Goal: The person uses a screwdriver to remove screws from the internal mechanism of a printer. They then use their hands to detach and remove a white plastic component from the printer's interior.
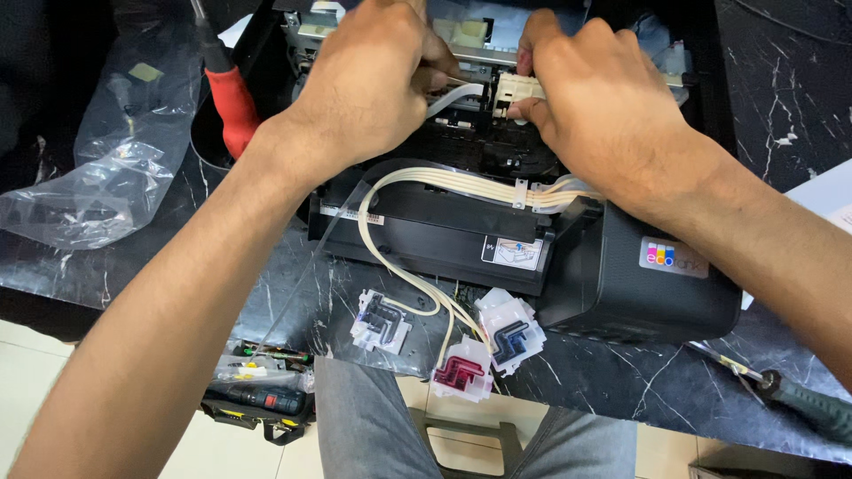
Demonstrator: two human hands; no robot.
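at the near edge of the black marble tabletop (pixel 621 372) lie 3 white plastic ink dampers (pixel 484 346), joined by cream tubes (pixel 461 184) to the opened black printer (pixel 461 231). further in, the left hand (pixel 368 84) pinches a flat white ribbon cable (pixel 448 96). the right hand (pixel 590 98) grips a small white plastic clip (pixel 517 89) inside the printer, toward the far edge. a red-handled screwdriver (pixel 232 106) stands far left.

The printer (pixel 497 239) is matt black plastic; its thin tubes (pixel 417 182) look soft, cream, slightly glossy; the table (pixel 781 80) is polished black marble with white veins; the bag (pixel 106 168) is clear, crinkled, shiny plastic.
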